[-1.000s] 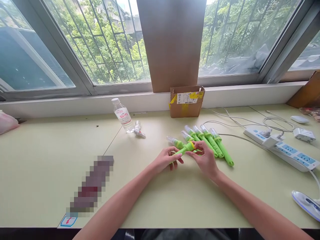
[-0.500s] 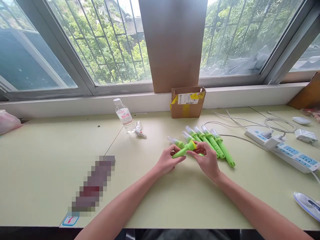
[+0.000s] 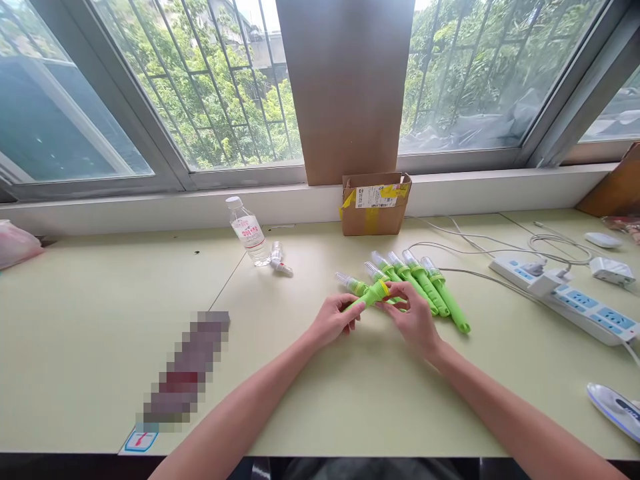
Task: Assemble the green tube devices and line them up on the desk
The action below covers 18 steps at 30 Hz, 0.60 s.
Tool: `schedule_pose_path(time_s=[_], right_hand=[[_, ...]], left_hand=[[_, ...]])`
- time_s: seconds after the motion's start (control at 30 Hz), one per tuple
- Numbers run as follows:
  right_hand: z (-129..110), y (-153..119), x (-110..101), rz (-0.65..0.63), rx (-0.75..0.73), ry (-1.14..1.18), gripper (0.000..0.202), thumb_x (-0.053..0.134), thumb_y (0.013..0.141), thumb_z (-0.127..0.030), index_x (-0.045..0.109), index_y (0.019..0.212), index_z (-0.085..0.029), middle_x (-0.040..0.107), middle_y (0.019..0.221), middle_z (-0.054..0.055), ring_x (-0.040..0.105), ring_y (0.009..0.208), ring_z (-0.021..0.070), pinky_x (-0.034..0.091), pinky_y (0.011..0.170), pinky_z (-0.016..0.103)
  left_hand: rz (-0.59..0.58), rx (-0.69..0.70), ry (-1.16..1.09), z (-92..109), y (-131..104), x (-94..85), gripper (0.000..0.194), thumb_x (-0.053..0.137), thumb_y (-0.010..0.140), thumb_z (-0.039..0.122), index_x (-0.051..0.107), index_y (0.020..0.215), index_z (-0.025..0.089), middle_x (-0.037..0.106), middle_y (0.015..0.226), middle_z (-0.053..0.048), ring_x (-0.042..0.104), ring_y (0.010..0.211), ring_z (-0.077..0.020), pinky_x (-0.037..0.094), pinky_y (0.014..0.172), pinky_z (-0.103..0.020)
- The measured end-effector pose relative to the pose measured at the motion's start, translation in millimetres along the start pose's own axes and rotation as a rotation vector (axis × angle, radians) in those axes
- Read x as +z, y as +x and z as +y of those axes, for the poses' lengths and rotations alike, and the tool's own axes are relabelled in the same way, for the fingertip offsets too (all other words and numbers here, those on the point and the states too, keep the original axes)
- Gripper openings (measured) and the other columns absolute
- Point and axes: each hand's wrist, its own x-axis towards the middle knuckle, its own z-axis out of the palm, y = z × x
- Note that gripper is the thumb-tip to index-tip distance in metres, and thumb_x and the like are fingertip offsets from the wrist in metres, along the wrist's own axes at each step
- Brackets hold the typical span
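Observation:
My left hand (image 3: 333, 319) is closed round the narrow part of a green plastic handle (image 3: 371, 295), its thumb along the top. The handle lies tilted, with its wide end and yellow ring (image 3: 383, 289) up to the right. At that ring my right hand (image 3: 413, 313) is curled, thumb and fingertips pinching the rim; what lies between the fingertips is partly hidden. Just behind both hands lie several green handles with clear caps (image 3: 425, 287), side by side on the table. One more capped green handle (image 3: 353, 284) sits partly hidden behind the held one.
A water bottle (image 3: 249, 233) stands at the back left beside a small clear-and-white piece (image 3: 280, 259). Farther back is an open cardboard box (image 3: 376, 217). Cables and a power strip (image 3: 570, 300) spread over the right side, with a white-and-blue device (image 3: 615, 410) near the front edge.
The held green handle has tilted slightly more upright at its wide end. My left thumb has shifted up along it. My right hand stays at the ring.

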Motion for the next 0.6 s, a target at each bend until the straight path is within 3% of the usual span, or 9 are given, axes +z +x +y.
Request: schedule_pose_path(time_s=[0.2, 0.37, 0.5, 0.6], right_hand=[[-1.8, 0.3, -0.4, -0.015, -0.058, 0.021, 0.027, 0.07, 0.08, -0.037, 0.049, 0.089, -0.023, 0.062, 0.117, 0.01, 0.068, 0.082, 0.0197, 0.059, 0.062, 0.035], [-3.5, 0.8, -1.1, -0.059, -0.153, -0.006, 0.029, 0.07, 0.08, -0.033, 0.047, 0.092, -0.023, 0.06, 0.119, 0.011, 0.067, 0.079, 0.0176, 0.061, 0.06, 0.034], [-1.5, -0.1, -0.3, -0.019, -0.256, -0.097, 0.02, 0.064, 0.085, -0.028, 0.047, 0.094, -0.023, 0.062, 0.115, 0.011, 0.067, 0.085, 0.0196, 0.061, 0.06, 0.034], [-0.8, -1.6, 0.8, 0.027, -0.281, -0.136, 0.014, 0.062, 0.086, -0.025, 0.05, 0.094, -0.023, 0.064, 0.111, 0.011, 0.067, 0.089, 0.0212, 0.061, 0.06, 0.033]], left_hand=[[-0.014, -0.048, 0.012, 5.7, -1.1, -2.0, 0.038, 0.061, 0.079, 0.052, 0.064, 0.079, 0.015, 0.053, 0.057, 0.005, 0.04, 0.035, -0.0038, 0.03, 0.036, -0.019], [0.014, -0.08, -0.014, 7.5, -1.3, -2.6, 0.037, 0.074, 0.069, 0.047, 0.059, 0.089, 0.019, 0.059, 0.056, 0.006, 0.037, 0.032, -0.0036, 0.029, 0.034, -0.018], [0.0, -0.083, -0.025, 4.0, -0.1, -5.0, 0.035, 0.072, 0.072, 0.047, 0.056, 0.08, 0.018, 0.063, 0.058, 0.003, 0.039, 0.033, -0.0041, 0.028, 0.034, -0.017], [-0.037, -0.079, -0.028, 1.6, 0.7, -7.3, 0.036, 0.068, 0.075, 0.05, 0.059, 0.079, 0.015, 0.065, 0.062, -0.001, 0.046, 0.036, -0.0059, 0.034, 0.037, -0.019]])
